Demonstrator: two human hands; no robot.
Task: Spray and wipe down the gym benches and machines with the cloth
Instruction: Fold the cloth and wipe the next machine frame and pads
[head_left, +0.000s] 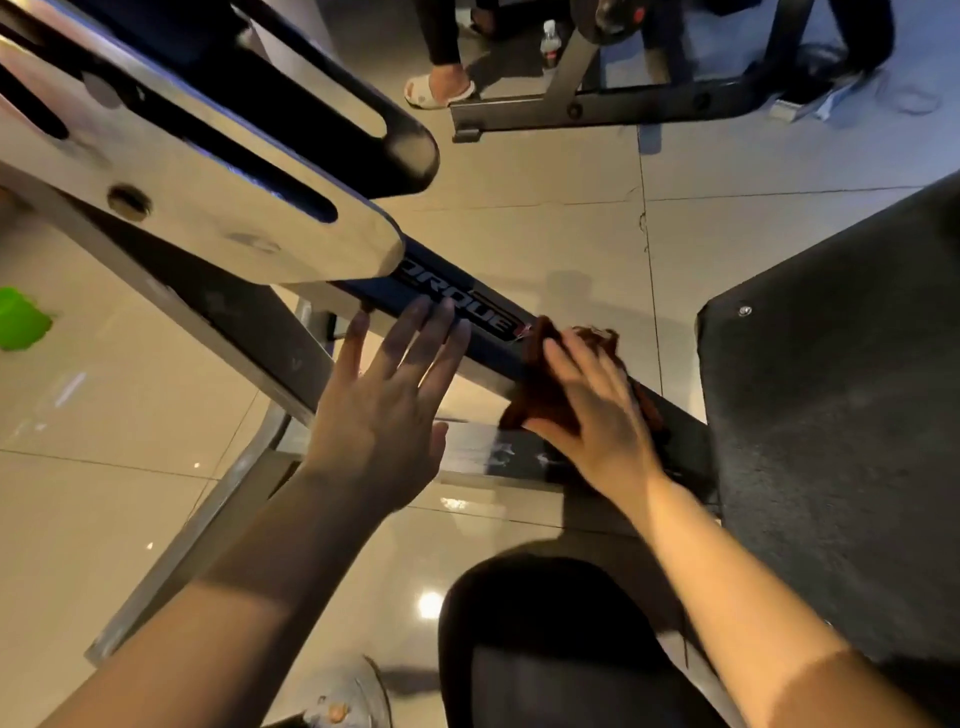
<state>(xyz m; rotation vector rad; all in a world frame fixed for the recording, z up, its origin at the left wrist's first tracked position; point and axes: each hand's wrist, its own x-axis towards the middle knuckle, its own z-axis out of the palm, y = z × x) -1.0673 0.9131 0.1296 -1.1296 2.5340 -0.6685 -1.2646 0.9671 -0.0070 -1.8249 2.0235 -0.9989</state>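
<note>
1. Reddish-brown cloth (550, 379) is lying draped over the dark blue frame bar (467, 317) of the machine, just past the lettered badge (462, 306) on that bar.
2. Right hand (587, 410) is pressing down flat on the cloth, fingers straight and close together, pointing up along the bar.
3. Left hand (384, 410) is lying spread, fingers extended, its fingertips (436, 317) touching the bar at the badge; it is holding nothing.
4. Silver slotted plates (218, 208) are overhanging the bar at upper left.
5. Black padded bench surface (841, 441) is filling the right side, just beside the cloth.
6. Green object (21, 319), blurred, is sitting on the tiled floor (545, 218) at the left edge.
7. Another person's foot in a white slipper (439, 91) is standing at the top, near a second machine's black frame (597, 106) and a water bottle (549, 44).
</note>
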